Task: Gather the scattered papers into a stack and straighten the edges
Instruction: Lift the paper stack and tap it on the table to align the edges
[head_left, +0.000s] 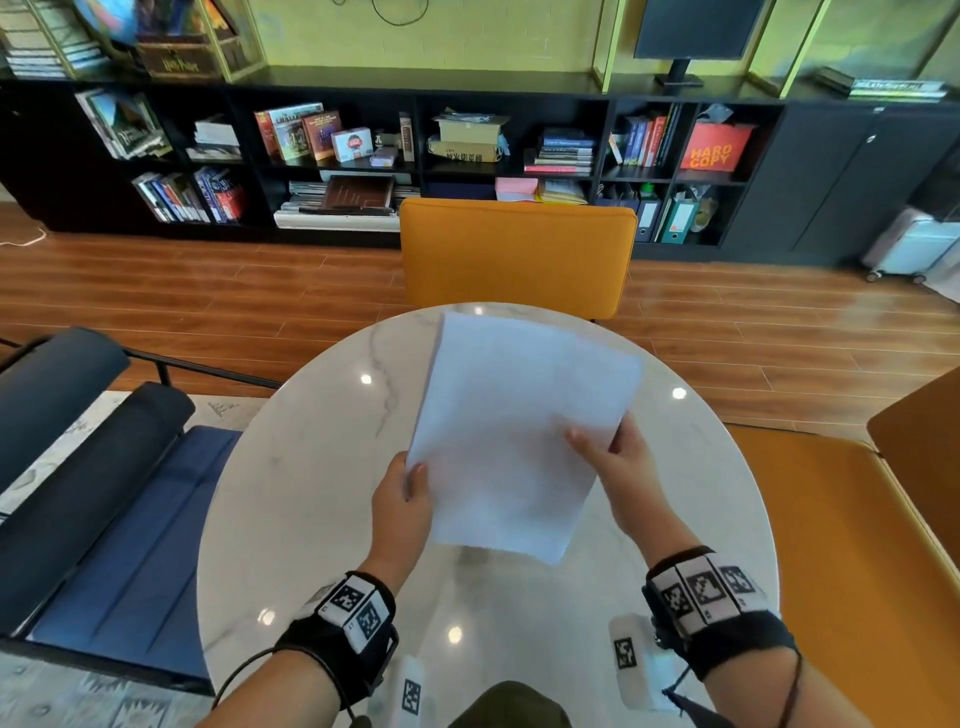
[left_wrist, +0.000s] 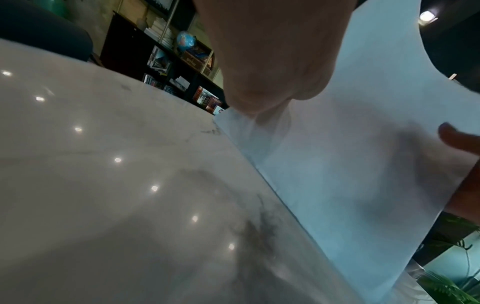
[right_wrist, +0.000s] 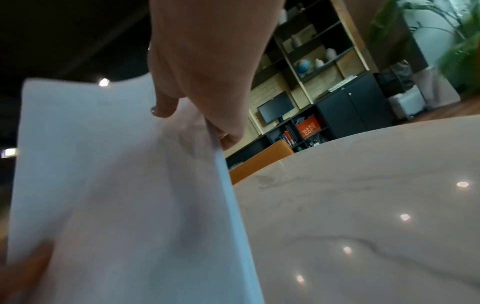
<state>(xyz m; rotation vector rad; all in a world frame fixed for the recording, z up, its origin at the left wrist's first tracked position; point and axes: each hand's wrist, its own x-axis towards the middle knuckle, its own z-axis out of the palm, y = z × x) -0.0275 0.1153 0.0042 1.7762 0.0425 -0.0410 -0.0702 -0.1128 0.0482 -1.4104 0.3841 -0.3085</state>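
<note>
A stack of white papers (head_left: 519, 431) is held above the round marble table (head_left: 311, 493), tilted, with its far end higher. My left hand (head_left: 408, 493) pinches the stack's left edge, thumb on top. At the right edge my right hand (head_left: 613, 457) grips the sheets, thumb on top and fingers underneath. The left wrist view shows the papers (left_wrist: 350, 164) from below, with the left hand (left_wrist: 259, 102) on their edge. In the right wrist view the papers (right_wrist: 116, 185) fill the left half, and the right hand (right_wrist: 207, 115) clasps their edge.
An orange chair (head_left: 517, 254) stands at the table's far side. A blue armchair (head_left: 104, 493) sits to the left and an orange seat (head_left: 857, 571) to the right. Black bookshelves (head_left: 363, 156) line the back wall.
</note>
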